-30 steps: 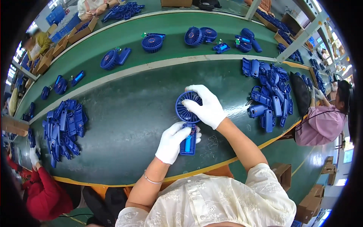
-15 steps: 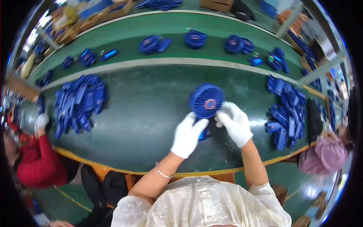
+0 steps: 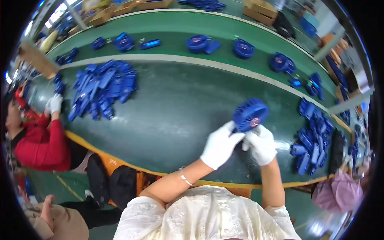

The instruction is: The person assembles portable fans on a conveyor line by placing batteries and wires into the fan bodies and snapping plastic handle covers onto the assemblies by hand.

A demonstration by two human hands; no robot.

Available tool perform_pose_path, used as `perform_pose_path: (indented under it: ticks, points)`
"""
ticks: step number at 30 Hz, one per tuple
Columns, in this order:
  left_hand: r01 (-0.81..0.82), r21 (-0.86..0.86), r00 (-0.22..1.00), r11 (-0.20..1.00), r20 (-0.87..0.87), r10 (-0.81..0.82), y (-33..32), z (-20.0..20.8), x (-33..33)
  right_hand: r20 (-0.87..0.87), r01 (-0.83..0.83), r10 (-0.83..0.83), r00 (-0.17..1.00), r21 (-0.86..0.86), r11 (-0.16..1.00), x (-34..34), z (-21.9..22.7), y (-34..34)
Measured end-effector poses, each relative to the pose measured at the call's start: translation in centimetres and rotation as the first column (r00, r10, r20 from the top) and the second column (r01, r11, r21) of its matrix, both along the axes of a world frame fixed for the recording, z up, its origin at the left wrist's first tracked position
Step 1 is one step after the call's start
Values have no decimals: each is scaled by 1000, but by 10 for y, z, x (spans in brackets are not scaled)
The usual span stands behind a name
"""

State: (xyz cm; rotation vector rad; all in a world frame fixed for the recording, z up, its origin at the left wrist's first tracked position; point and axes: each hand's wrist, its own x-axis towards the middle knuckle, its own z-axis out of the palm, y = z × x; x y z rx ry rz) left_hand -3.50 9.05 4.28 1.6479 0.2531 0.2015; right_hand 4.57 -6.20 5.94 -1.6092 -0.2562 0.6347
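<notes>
A blue handheld fan (image 3: pixel 250 113) with a round ribbed cage and a small reddish emblem is held up over the green table, tilted to the right. My left hand (image 3: pixel 220 146), in a white glove, is closed around its lower left side, near the neck. My right hand (image 3: pixel 262 146), also gloved, is closed at the lower right, its fingertips bent together just under the cage. The fan's handle is mostly hidden behind the gloves. Loose blue handle parts form one pile (image 3: pixel 105 86) to the left and another pile (image 3: pixel 314 138) to the right.
Beyond a pale rail, a green conveyor belt (image 3: pixel 172 47) carries several blue fans and parts. A co-worker in a red top (image 3: pixel 42 140) sits at the left; another person in a mauve garment (image 3: pixel 338 190) is at the right. Cardboard boxes (image 3: pixel 260 12) stand at the back.
The view has turned, so table and belt appear shifted. The fan has tilted and sits farther right in the picture, both hands with it. More of the left co-worker shows.
</notes>
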Motion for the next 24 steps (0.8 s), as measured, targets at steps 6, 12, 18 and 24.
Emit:
perform_pose_path:
  ticks: [6,12,18,24]
  points:
    - [-97,-74,995,993,22,98,3,-1,0,-498,141,-18,867,210,968,-2,-15,9]
    - [-14,-411,1000,911,10,19,7,-19,9,-320,26,-3,948,67,997,3,-20,-6]
    - [-10,-705,1000,709,-24,-10,7,-22,12,515,47,103,851,-271,961,-1,-2,1]
    - [-27,-499,999,866,-28,15,8,-19,10,561,41,118,819,-263,964,7,-7,4]
